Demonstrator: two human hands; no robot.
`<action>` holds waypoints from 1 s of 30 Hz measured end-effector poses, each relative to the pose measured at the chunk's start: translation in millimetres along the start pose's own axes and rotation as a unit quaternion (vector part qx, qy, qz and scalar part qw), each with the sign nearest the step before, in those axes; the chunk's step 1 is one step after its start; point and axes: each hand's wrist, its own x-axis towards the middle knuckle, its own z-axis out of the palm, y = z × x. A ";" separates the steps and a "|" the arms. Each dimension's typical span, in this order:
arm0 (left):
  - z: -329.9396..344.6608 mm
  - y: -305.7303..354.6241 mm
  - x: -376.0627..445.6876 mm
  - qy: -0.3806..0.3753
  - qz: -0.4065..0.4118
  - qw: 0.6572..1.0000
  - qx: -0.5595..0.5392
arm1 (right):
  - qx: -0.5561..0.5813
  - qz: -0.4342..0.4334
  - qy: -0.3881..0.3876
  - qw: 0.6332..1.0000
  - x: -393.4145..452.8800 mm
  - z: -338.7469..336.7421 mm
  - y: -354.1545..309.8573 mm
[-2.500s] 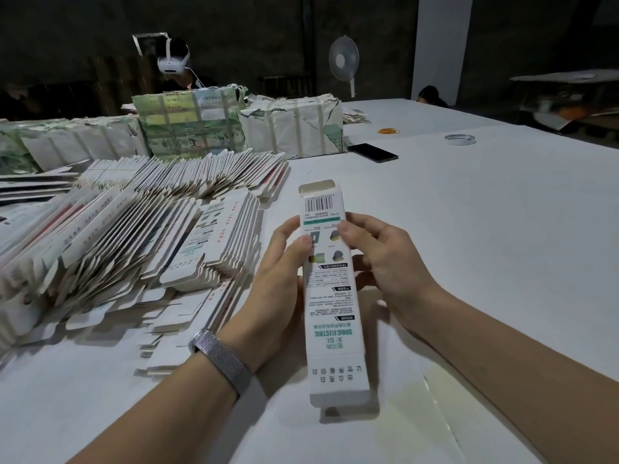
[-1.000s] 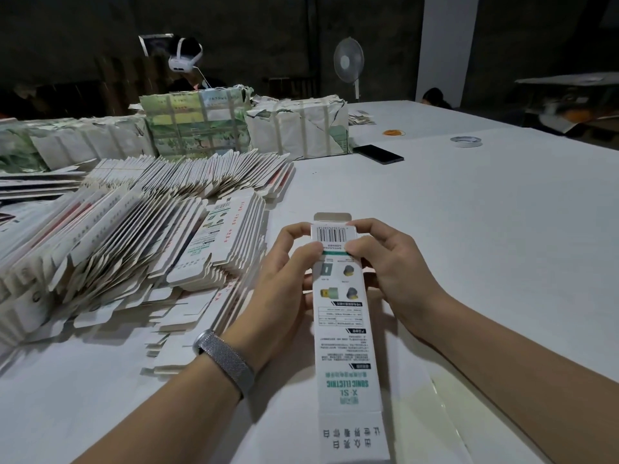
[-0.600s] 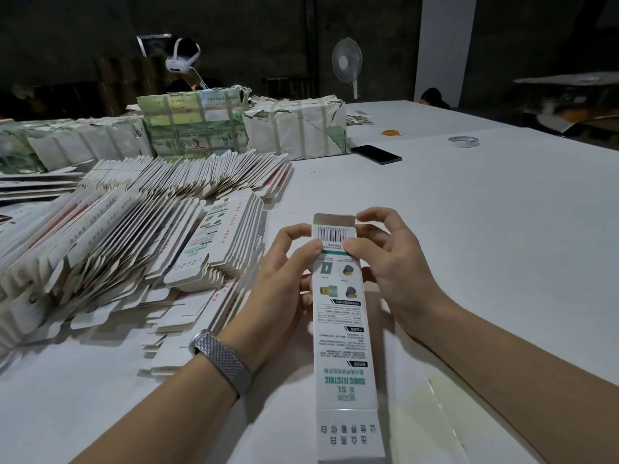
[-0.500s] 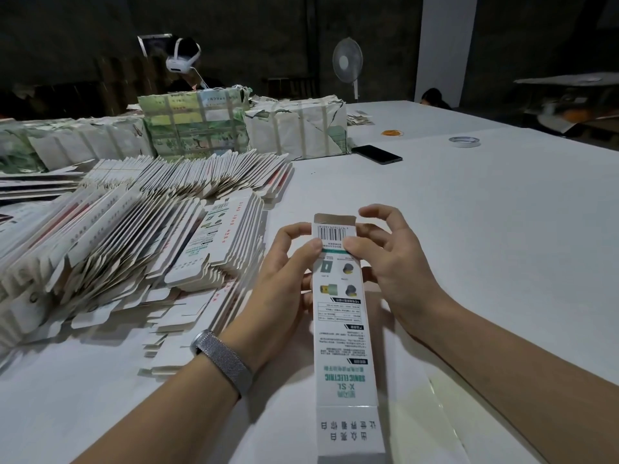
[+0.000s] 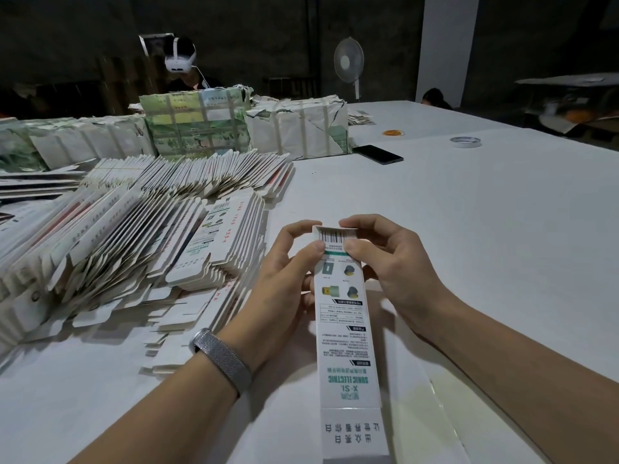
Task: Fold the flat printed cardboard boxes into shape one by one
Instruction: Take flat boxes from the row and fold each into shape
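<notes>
I hold the long white printed cardboard box [image 5: 345, 329] above the white table [image 5: 485, 212], my left hand [image 5: 284, 279] and right hand [image 5: 392, 262] both pinching its barcoded far end, thumbs on top. Fanned stacks of flat white cardboard boxes [image 5: 134, 229] lie just left.

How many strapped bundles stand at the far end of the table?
2 clearly: a green-printed bundle behind the fanned flat boxes, and a white bundle beside it on its right, near the black phone. More packs run off to the left; their strapping is unclear.
</notes>
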 end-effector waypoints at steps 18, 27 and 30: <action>-11.0 -3.2 3.1 -0.021 -0.016 1.000 0.006 | -0.012 0.029 -0.030 0.999 -2.8 1.2 -3.1; -5.3 -0.9 -0.4 -0.045 -0.023 0.998 0.048 | 0.014 0.057 0.013 0.998 -1.2 4.0 -8.4; -5.1 -0.2 -0.2 -0.051 -0.022 0.997 0.056 | 0.027 0.075 0.007 0.997 -1.7 4.7 -8.7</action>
